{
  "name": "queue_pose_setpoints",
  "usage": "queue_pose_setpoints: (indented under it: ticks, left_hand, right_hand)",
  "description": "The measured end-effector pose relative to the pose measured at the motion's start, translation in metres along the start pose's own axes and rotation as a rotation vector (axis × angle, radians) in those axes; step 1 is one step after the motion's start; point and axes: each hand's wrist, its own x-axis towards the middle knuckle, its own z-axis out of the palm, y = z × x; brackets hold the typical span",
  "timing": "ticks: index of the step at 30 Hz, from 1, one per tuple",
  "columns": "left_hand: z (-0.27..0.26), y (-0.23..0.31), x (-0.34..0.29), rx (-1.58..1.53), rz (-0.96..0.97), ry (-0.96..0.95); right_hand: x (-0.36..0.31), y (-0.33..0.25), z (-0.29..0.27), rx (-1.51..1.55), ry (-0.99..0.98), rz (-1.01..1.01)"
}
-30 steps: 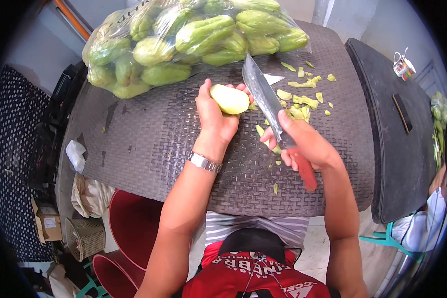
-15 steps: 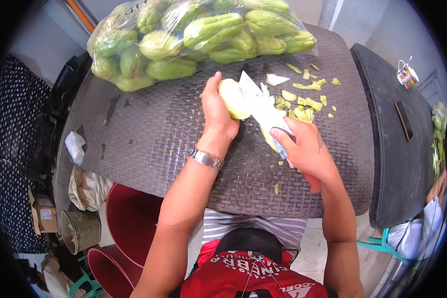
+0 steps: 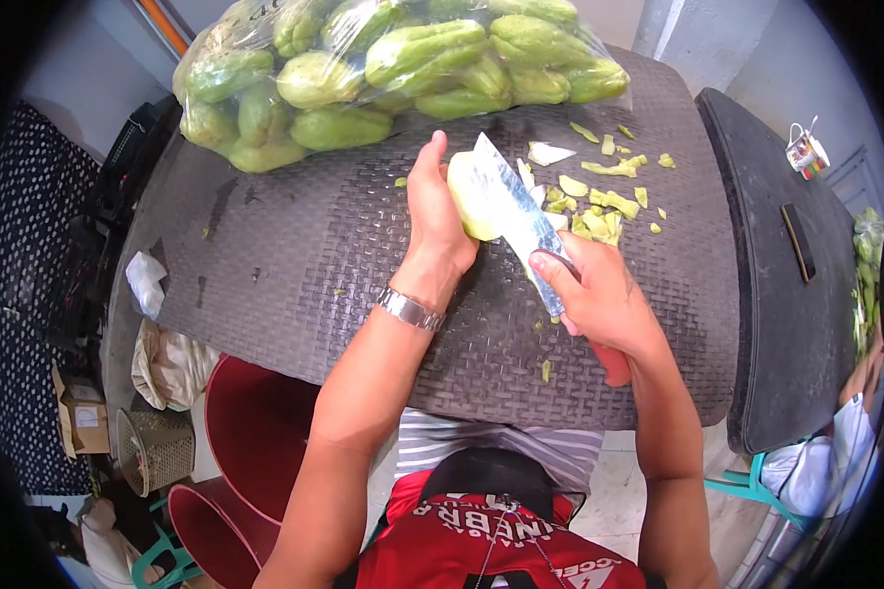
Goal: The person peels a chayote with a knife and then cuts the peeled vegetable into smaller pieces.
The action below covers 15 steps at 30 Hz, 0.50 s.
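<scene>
My left hand (image 3: 440, 211) is closed round a pale green chayote (image 3: 469, 196), its thumb stretched along the far side. In my right hand (image 3: 599, 294) is a broad-bladed knife (image 3: 521, 214) with a red handle; the thumb presses on the blade near its lower end. The blade lies slanted against the chayote's right side, its tip pointing away from me. Right of the blade lie cut pieces and strips of chayote peel (image 3: 599, 221). A large clear plastic bag (image 3: 403, 74) of whole green chayotes rests beyond my hands.
The dark woven-textured table (image 3: 295, 265) spans the middle. A second black table (image 3: 791, 324) at right bears a mug (image 3: 806, 154) and a phone (image 3: 798, 241). Below left stand red bins (image 3: 255, 432) and a woven basket (image 3: 155, 452). A white crumpled bag (image 3: 145, 283) sits at the left edge.
The knife blade has turned slightly, so more of its shiny face shows. The chayote and my left hand have shifted a little to the right.
</scene>
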Motion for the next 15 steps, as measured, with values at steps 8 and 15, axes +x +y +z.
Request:
queue_pose_setpoints:
  ticks: [8,15]
  left_hand:
    - [-0.002,-0.004,-0.002,-0.055,0.001,-0.02]
    - [0.004,0.0,-0.003,0.047,-0.062,0.031]
  right_hand:
    - [0.001,-0.001,0.001,0.137,-0.1,0.111]
    - [0.004,0.003,0.003,0.311,-0.15,0.145]
